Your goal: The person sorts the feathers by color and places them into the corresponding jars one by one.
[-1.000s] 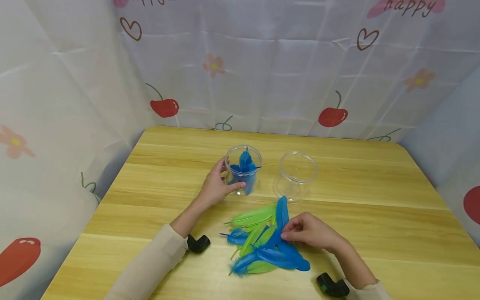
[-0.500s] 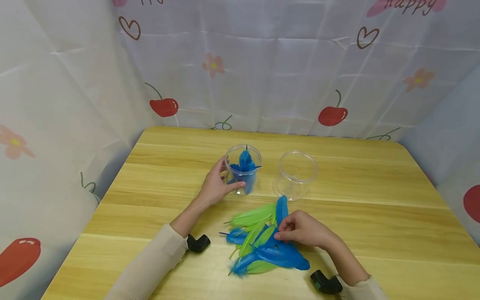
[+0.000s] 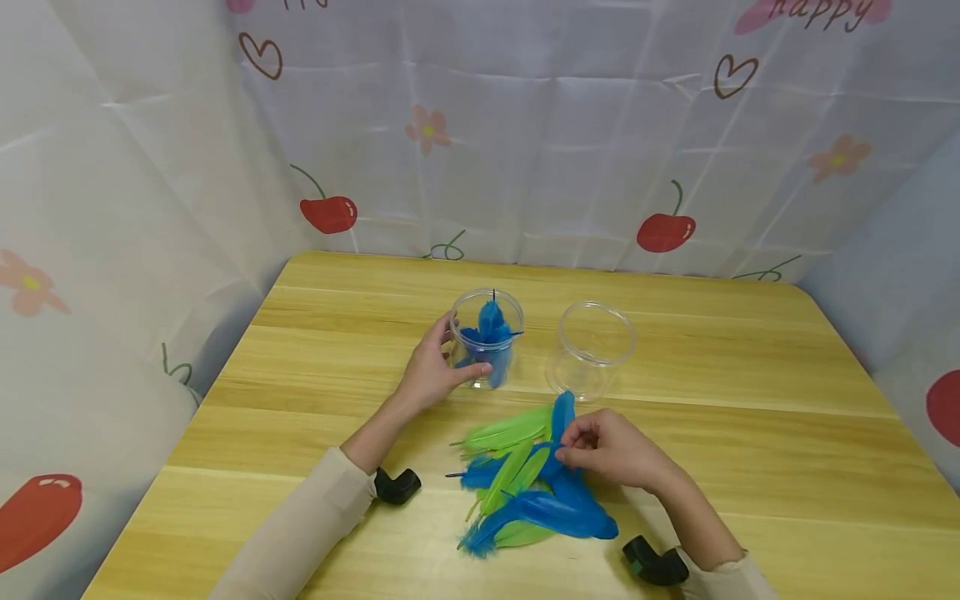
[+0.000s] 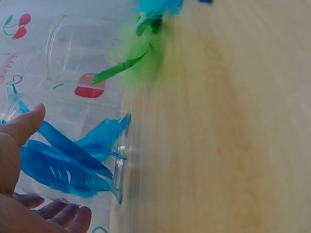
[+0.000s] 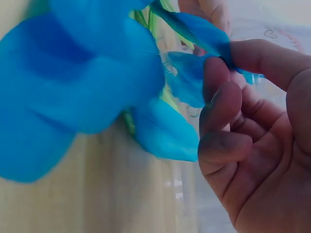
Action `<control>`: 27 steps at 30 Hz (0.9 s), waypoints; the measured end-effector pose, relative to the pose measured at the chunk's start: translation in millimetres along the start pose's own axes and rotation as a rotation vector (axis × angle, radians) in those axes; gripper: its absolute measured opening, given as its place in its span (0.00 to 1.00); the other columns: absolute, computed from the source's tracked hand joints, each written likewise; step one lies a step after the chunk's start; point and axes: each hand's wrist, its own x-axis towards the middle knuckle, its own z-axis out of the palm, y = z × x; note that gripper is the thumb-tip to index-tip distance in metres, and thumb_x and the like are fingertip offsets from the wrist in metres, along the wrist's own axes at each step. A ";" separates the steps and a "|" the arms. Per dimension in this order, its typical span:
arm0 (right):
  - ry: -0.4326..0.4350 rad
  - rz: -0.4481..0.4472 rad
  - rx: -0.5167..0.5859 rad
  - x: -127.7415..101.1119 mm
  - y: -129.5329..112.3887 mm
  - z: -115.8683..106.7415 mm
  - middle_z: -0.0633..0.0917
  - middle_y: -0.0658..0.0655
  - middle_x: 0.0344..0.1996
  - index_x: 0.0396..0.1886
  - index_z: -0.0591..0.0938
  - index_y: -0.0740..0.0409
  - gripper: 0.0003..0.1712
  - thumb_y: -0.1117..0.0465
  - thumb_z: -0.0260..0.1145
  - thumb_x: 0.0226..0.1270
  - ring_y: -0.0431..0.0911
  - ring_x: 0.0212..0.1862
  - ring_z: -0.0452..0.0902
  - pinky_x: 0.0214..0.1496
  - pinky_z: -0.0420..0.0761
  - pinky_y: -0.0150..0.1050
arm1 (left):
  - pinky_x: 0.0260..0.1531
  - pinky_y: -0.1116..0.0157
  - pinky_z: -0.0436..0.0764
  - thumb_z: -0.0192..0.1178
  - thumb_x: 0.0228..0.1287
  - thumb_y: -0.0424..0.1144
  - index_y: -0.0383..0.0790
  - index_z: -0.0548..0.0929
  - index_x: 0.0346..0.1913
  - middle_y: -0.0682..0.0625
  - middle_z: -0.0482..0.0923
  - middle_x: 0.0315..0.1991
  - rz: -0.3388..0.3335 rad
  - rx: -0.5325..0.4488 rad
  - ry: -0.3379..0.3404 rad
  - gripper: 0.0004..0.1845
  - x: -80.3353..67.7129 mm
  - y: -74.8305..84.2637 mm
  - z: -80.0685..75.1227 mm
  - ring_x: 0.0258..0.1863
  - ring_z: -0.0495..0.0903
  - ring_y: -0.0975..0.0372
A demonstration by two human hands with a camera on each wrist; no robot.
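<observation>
A light wooden table (image 3: 750, 350) stands enclosed by white cherry-printed cloth walls (image 3: 570, 133).

Wooden table (image 3: 750, 350), w/ 2 clear jars (image 3: 487, 337) (image 3: 592, 346) stood near centre; blue & green feathers (image 3: 525, 492) piled just in front.

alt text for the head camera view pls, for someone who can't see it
A person's right hand pinches a blue feather from a loose pile of blue and green feathers on a light wooden table. Their left hand holds a clear plastic jar of blue feathers; an empty clear plastic jar stands beside it.
</observation>
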 end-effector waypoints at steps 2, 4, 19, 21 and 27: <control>0.024 -0.018 0.007 -1.3 -1.0 -2.1 0.82 0.51 0.25 0.31 0.84 0.62 0.07 0.61 0.68 0.67 0.42 0.28 0.76 0.30 0.80 0.33 | 0.63 0.45 0.69 0.76 0.53 0.48 0.40 0.55 0.77 0.39 0.64 0.70 -0.005 0.000 0.000 0.53 -0.3 0.1 -0.2 0.67 0.66 0.47; 0.048 -0.033 0.003 -2.3 -2.5 -4.3 0.82 0.51 0.25 0.31 0.83 0.61 0.07 0.61 0.68 0.67 0.42 0.27 0.76 0.29 0.80 0.33 | 0.64 0.45 0.69 0.76 0.53 0.47 0.40 0.55 0.77 0.39 0.64 0.69 -0.005 -0.001 -0.002 0.53 -0.4 0.0 -0.3 0.67 0.66 0.47; 0.235 -0.087 0.059 -6.7 -17.1 -19.0 0.82 0.63 0.26 0.32 0.83 0.64 0.06 0.65 0.67 0.68 0.56 0.26 0.78 0.26 0.80 0.37 | 0.63 0.46 0.70 0.77 0.53 0.45 0.39 0.56 0.77 0.38 0.65 0.69 0.013 -0.002 0.000 0.53 1.2 -0.5 0.3 0.66 0.67 0.47; 0.253 -0.095 0.057 -7.8 -18.1 -20.3 0.83 0.60 0.25 0.32 0.82 0.64 0.05 0.66 0.66 0.68 0.55 0.26 0.78 0.25 0.79 0.36 | 0.63 0.46 0.70 0.77 0.53 0.46 0.39 0.56 0.77 0.38 0.65 0.69 0.012 -0.001 0.000 0.53 1.1 -0.7 0.5 0.66 0.67 0.47; 0.308 -0.114 0.062 -10.5 -19.8 -24.7 0.82 0.52 0.24 0.33 0.83 0.65 0.05 0.67 0.66 0.68 0.48 0.24 0.77 0.23 0.79 0.36 | 0.63 0.46 0.70 0.76 0.53 0.47 0.39 0.56 0.77 0.39 0.64 0.69 -0.002 0.000 0.002 0.53 0.6 -0.6 0.7 0.66 0.66 0.47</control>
